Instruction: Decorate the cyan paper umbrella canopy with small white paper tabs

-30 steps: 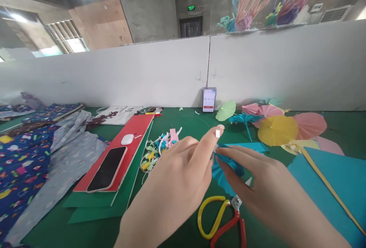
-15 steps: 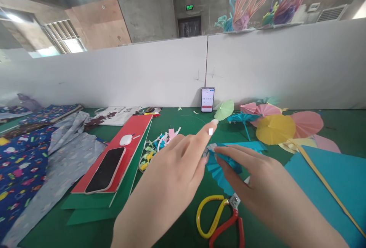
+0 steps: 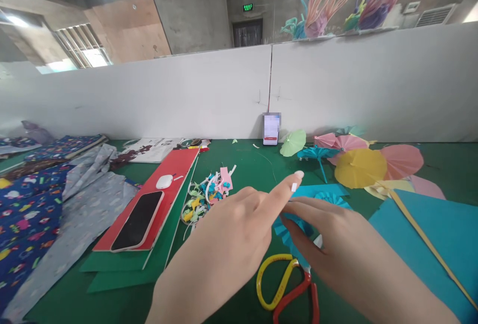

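Note:
A piece of blue pleated paper (image 3: 284, 234) is held between my two hands, its folds showing below and to the right of the fingers. My left hand (image 3: 231, 244) has its index finger stretched out, with a small white piece stuck near the tip. Its other fingers are curled at the paper, the tips hidden. My right hand (image 3: 332, 239) closes its fingers on the pleats from the right. Just below lie scissors (image 3: 295, 291) with one yellow and one red handle, their blades mostly covered by paper and hand.
A pile of paper scraps (image 3: 209, 189) lies left of the hands, beside a red board (image 3: 179, 164) bearing a dark phone (image 3: 138, 222). Paper umbrellas (image 3: 360, 168) sit at the back right, near blue sheets (image 3: 440, 234). A lit phone (image 3: 271, 129) leans against the white partition (image 3: 168, 95).
My left index finger has moved right and slightly down, over the right fingertips. The pleated paper has shifted, and more folds now show beyond the right hand.

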`<state>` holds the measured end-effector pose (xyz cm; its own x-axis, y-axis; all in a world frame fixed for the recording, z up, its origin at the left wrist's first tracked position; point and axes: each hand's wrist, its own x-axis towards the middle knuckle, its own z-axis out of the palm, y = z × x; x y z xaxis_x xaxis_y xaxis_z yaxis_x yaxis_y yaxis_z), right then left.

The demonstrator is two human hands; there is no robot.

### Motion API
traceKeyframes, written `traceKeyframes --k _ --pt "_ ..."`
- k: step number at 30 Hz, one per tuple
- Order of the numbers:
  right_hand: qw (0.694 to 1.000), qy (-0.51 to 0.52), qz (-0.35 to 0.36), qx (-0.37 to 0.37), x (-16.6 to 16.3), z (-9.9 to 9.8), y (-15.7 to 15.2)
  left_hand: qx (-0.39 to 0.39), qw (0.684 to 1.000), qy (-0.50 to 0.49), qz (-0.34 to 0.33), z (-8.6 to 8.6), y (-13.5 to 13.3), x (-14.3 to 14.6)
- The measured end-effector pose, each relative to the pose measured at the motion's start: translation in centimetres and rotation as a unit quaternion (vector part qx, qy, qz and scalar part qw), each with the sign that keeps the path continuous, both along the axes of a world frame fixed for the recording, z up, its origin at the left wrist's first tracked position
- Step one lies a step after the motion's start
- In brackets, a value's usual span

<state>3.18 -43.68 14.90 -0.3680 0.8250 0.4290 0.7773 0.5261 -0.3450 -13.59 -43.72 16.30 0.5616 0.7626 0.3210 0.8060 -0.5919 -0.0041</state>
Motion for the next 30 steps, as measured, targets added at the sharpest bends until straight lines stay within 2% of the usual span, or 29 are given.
traceKeyframes --k 6,14,21,30 --pt "0.998 -0.005 0.002 -0.055 0.08 -0.31 -0.14 -0.016 0.999 0.033 0.002 -0.34 -0.42 -0.14" --pt "0.997 -0.018 0.002 -0.080 0.02 -0.38 -0.09 -0.027 0.997 0.071 -0.012 -0.12 -0.50 0.23" --pt "0.997 -0.011 0.010 -0.081 0.13 -0.49 -0.10 -0.039 0.998 0.042 -0.026 -0.27 -0.47 0.20" --pt "0.993 0.033 0.028 -0.112 0.02 0.02 -0.11 -0.102 0.994 -0.016 -0.039 0.24 -0.34 0.23"
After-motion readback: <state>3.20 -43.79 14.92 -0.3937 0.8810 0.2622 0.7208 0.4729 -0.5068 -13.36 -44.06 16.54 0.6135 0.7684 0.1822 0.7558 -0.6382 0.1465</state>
